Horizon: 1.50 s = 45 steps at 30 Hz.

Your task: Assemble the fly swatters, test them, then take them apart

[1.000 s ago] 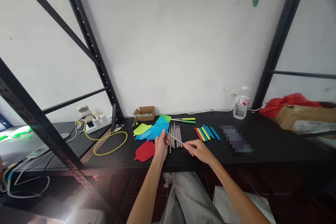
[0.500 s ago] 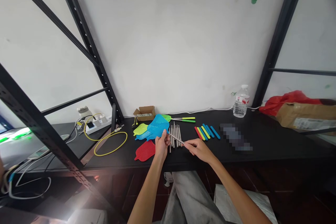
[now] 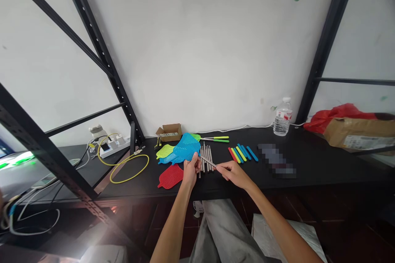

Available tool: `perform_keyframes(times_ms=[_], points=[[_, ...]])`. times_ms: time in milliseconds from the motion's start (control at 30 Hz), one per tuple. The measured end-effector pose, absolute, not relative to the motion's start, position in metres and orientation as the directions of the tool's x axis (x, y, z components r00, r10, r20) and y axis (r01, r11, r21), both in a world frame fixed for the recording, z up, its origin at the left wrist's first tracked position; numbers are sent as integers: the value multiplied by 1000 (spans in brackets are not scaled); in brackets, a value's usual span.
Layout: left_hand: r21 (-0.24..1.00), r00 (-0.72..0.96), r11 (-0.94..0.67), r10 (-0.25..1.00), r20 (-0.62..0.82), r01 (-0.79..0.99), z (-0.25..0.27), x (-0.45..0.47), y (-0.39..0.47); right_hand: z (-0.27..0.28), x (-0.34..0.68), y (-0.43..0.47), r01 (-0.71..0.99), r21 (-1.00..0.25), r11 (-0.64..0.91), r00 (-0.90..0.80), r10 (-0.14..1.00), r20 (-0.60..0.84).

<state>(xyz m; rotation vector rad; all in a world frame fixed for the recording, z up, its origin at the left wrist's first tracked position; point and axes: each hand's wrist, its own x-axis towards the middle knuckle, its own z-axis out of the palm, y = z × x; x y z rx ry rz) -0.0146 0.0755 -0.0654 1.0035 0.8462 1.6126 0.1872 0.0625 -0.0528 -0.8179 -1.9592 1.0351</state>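
Apparently partway along: left of the row of loose rods [image 3: 207, 153], the left hand [image 3: 191, 168] pinches a blue mesh head [image 3: 187, 148], and the right hand [image 3: 233, 172] pinches a metal rod [image 3: 209, 162] meeting it, seating unclear. Behind that row, two swatters [image 3: 221, 140] look complete; handles [image 3: 242, 153] to its right and a red head [image 3: 171, 176] to its left lie unjoined.

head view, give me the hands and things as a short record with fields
left hand: holds blue perforated plastic swatter head
right hand: grips thin silver metal rod
near both hands: row of loose silver metal rods
right of row: red, yellow and blue stick-shaped handles
near left hand: flat red perforated swatter head
back right: clear labelled plastic bottle
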Motion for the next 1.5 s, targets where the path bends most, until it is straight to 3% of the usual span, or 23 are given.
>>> perform_keyframes(times_ms=[467, 767, 1100, 1233, 1400, 1500], points=[[902, -118, -264, 964, 238, -343, -68, -13, 76, -58, 185, 65, 193, -866, 461, -480, 814, 326], [812, -395, -360, 902, 176, -459, -64, -23, 75, -58, 187, 68, 216, -865, 453, -402, 849, 344], [842, -302, -317, 933, 195, -436, -64, -20, 70, -59, 193, 74, 283, -856, 432, -392, 867, 308], [838, -322, -333, 925, 201, -432, -64, -21, 71, -58, 189, 71, 270, -841, 469, -375, 856, 357], [885, -375, -345, 901, 218, -314, -63, -20, 70, -60, 189, 79, 318, -780, 539, -295, 838, 459], [912, -353, -403, 866, 353, -76, -59, -15, 66, -55, 194, 102, 407, -727, 552, -204, 831, 517]])
